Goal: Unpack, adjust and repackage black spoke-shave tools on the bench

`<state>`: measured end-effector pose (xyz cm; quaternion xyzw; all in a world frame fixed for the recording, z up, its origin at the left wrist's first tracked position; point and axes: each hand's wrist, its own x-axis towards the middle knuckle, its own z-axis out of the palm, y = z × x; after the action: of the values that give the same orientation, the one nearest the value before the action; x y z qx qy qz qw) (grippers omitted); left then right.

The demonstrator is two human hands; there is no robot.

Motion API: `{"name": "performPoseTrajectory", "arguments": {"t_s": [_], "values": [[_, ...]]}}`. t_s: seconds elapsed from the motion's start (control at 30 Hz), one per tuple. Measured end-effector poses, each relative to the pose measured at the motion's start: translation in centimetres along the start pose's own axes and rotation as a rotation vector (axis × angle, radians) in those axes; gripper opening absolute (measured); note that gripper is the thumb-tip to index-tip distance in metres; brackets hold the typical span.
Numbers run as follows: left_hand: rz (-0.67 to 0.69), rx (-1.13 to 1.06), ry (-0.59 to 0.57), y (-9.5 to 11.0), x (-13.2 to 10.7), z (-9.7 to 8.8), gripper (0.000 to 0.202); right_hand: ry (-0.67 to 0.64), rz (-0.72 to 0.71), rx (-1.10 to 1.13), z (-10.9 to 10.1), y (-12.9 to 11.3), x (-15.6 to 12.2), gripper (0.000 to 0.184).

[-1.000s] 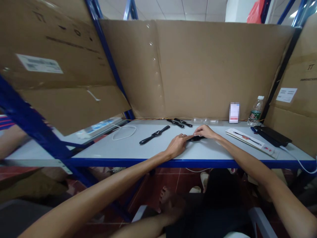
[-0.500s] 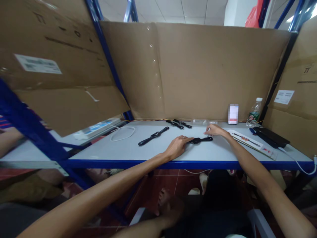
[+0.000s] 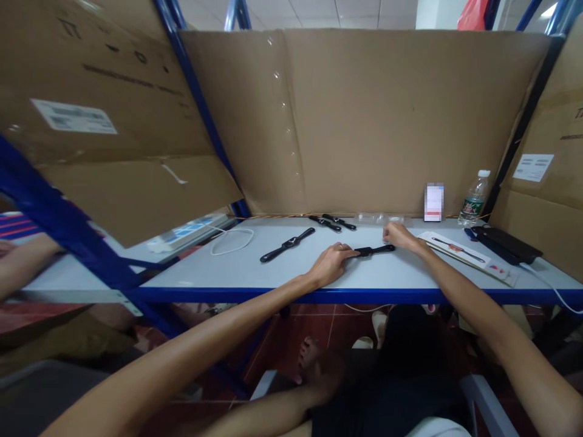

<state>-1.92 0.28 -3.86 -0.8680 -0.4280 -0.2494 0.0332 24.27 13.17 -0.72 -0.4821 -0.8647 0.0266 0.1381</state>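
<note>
Near the middle of the table, my left hand [image 3: 334,264] is closed round the left handle of a black spokeshave [image 3: 367,251], whose right handle points toward my other hand. Just beyond that handle is my right hand [image 3: 398,235], fingers curled together; whatever is in them, if anything, is too small to make out. Another black spokeshave [image 3: 289,244] lies slantwise to the left. Behind it are two more, one spokeshave [image 3: 325,224] in front of a second spokeshave [image 3: 339,221]. Small clear plastic pieces [image 3: 378,217] lie behind my right hand.
On the right lie a printed card [image 3: 460,250] and a black case [image 3: 507,244] with a white cable. A phone [image 3: 434,203] and a water bottle [image 3: 473,199] stand at the back. Cardboard [image 3: 355,121] walls the table; a white cable [image 3: 232,243] loops at left.
My right hand's fingers have curled in more, and it has drawn away from the spokeshave's right end. My left hand keeps its hold on the handle. The whole view has shifted slightly.
</note>
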Motion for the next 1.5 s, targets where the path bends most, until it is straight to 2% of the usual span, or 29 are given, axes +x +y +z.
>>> {"name": "performPoseTrajectory", "arguments": {"t_s": [0.27,0.37,0.43,0.5,0.67,0.83,1.0,1.3,1.5], "values": [[0.011,0.022,-0.010,-0.1,0.1,0.1,0.060,0.038,0.098,0.101,-0.5,-0.1,-0.3,0.009],[0.004,0.017,0.005,0.0,0.1,0.1,0.057,0.053,0.099,0.445,-1.0,-1.4,-0.3,0.006],[0.003,0.014,0.013,0.0,0.2,0.1,0.055,0.021,0.034,0.702,-1.1,-2.6,-0.4,0.008],[0.009,0.013,0.013,0.1,0.2,0.0,0.054,-0.040,-0.052,0.798,-0.8,-3.8,-0.4,0.013],[0.013,0.005,0.013,0.2,0.1,-0.1,0.056,-0.116,-0.104,0.769,0.3,-5.6,-0.8,0.016],[0.002,0.015,0.000,0.3,0.1,-0.2,0.059,-0.051,-0.123,0.663,0.0,-6.2,-1.6,0.010],[-0.040,0.021,0.003,0.6,0.1,-0.3,0.056,0.014,-0.177,0.597,-0.9,-6.9,-2.2,0.019],[-0.154,-0.001,0.000,0.5,0.0,-0.1,0.043,-0.033,-0.257,0.540,-0.3,-7.0,-2.2,0.013],[-0.181,-0.021,-0.009,0.3,0.1,0.2,0.045,-0.057,-0.302,0.528,0.0,-6.7,-2.0,0.014]]}}
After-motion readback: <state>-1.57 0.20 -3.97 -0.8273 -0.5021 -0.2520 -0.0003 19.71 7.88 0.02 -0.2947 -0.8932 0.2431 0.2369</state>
